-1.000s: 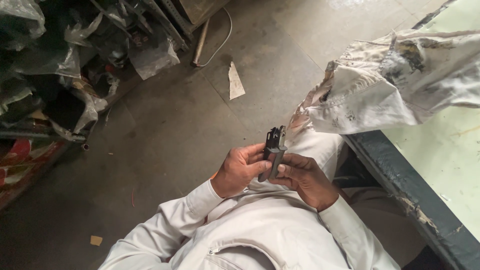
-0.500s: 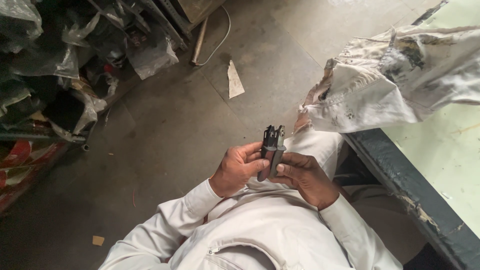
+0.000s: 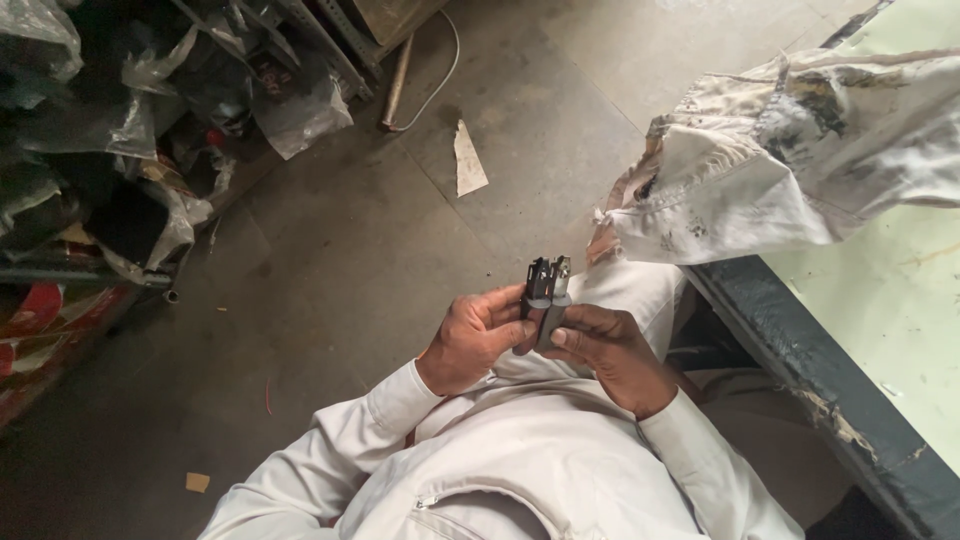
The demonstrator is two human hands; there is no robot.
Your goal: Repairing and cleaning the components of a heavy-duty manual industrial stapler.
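Head view: since half a second ago, both hands and part barely shifted. My left hand (image 3: 475, 340) and right hand (image 3: 605, 350) pinch a small dark metal clip (image 3: 545, 292) upright between them, above my lap. Open concrete floor (image 3: 350, 260) lies left; the stained cloth (image 3: 800, 150) and table edge (image 3: 800, 370) crowd my right.

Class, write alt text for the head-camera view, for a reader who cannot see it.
Seen from above, a person in pale workwear grips a small dark metal part with the left hand and right hand. A stained cloth hangs over a green table; below lies a concrete floor.
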